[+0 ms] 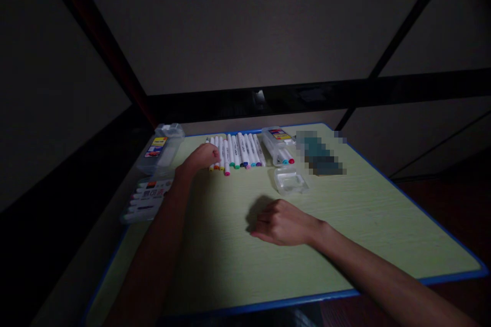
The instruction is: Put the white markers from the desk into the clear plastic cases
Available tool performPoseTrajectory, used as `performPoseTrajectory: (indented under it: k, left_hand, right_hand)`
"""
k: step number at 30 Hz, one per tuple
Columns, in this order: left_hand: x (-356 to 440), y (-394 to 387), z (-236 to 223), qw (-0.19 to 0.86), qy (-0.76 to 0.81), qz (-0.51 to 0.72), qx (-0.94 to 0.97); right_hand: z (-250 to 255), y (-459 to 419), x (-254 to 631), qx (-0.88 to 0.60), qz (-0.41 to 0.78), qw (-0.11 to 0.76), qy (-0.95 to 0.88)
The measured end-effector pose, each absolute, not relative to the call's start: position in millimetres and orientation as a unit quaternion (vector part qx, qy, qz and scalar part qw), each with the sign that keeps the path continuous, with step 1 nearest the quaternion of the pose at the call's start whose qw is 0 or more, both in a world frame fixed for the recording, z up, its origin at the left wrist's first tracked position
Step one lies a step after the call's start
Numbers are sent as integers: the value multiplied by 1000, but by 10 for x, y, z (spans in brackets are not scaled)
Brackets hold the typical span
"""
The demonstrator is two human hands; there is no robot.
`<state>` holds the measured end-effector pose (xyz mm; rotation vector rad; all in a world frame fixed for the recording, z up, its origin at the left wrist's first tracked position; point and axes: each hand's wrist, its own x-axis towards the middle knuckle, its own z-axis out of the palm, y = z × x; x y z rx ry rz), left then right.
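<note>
My left hand [205, 156] reaches over the left end of a row of white markers [243, 150] with coloured caps. Its fingers are curled down beside them, and I cannot make out whether a marker is pinched there. The markers lie side by side, caps mostly towards me. My right hand [280, 222] rests on the table in a loose fist, with nothing showing in it. Just beyond it is a clear plastic lid [290, 182]. Behind that lies a clear marker case [274, 145] with a blue-capped and a red-capped marker at its open end.
An open clear case [163, 150] with a yellow label stands at the table's left edge. A flat pack of markers [148, 196] lies nearer me, partly behind my left forearm. A blurred-out greenish item [318, 153] is at the right. The pale table [353, 225] has a blue rim.
</note>
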<state>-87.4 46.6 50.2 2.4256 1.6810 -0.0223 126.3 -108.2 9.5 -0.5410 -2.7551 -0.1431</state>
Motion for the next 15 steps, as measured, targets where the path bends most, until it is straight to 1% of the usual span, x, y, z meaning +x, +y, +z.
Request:
performPoseTrajectory:
  k: [8,15]
  left_hand:
    - [-805,466,413,38,570,-9,821]
    - [-790,460,339,10,575,-8,818]
  right_hand:
    - [88,-1078,1265,-186,-56,168,-966]
    - [98,-1085,1261,-183,-53,162,-968]
